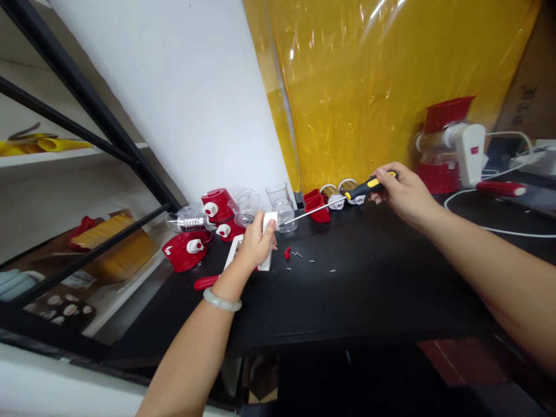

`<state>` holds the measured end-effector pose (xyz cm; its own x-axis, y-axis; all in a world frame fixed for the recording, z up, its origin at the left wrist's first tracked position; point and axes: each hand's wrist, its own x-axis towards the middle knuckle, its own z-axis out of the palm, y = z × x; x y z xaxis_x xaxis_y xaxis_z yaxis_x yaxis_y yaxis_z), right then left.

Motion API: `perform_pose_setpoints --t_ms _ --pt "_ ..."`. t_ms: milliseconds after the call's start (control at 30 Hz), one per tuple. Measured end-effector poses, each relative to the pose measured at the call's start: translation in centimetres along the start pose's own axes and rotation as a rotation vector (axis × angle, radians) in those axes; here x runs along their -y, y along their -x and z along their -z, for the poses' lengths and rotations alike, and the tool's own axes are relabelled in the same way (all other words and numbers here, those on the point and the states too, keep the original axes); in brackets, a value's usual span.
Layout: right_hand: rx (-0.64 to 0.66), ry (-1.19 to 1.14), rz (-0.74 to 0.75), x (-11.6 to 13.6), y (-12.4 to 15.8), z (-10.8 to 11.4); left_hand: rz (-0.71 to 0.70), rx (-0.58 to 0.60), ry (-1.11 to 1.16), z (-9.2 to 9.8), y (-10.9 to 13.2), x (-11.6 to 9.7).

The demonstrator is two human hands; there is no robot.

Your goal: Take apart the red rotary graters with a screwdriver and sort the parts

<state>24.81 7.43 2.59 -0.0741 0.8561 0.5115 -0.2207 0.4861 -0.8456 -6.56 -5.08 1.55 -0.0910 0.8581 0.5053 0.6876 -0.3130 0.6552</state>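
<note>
My left hand [256, 240] is closed around a white plastic part [271, 219], largely hidden behind the fingers. In my right hand [403, 194] is a screwdriver [367, 186] with a black and yellow handle. Its long shaft points left, with the tip at the end of the white part; whether it sits on a screw cannot be seen. A red grip [205, 282] lies beside my left wrist. Just right of my left hand, a small red piece [287, 253] and several loose screws [299, 255] are scattered on the black table [369, 301].
Red grater bases [185, 253], clear housings [282, 202], a red hopper [316, 205] and metal grater drums [332, 196] line the table's back. An assembled rotary grater [449, 145] stands right, near a white cable [469, 227]. Shelving [87, 156] is at left.
</note>
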Motion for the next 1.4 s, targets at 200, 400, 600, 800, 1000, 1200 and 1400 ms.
perform_pose_setpoints --t_ms 200,400,600,800,1000,1200,1400 --pt "-0.034 0.026 -0.019 0.0 -0.1 0.0 0.009 0.039 -0.072 0.1 0.0 -0.1" --pt "-0.084 0.080 0.001 0.0 -0.4 0.0 0.031 0.064 -0.168 0.4 -0.3 -0.3" --pt "-0.075 0.086 0.006 0.1 -0.4 0.0 0.041 0.092 -0.206 0.4 -0.2 -0.6" --pt "-0.087 0.063 -0.016 0.7 -0.2 -0.3 0.045 0.084 -0.149 0.3 -0.1 -0.7" --pt "-0.077 0.055 -0.017 0.2 -0.2 -0.4 0.027 0.091 -0.133 0.1 0.0 -0.9" --pt "-0.102 0.084 0.001 -0.2 -0.2 -0.3 0.004 0.098 -0.137 0.0 0.0 -0.9" --pt "-0.078 0.136 0.021 -0.5 -0.3 -0.3 0.021 0.098 -0.165 0.1 -0.1 -0.6"
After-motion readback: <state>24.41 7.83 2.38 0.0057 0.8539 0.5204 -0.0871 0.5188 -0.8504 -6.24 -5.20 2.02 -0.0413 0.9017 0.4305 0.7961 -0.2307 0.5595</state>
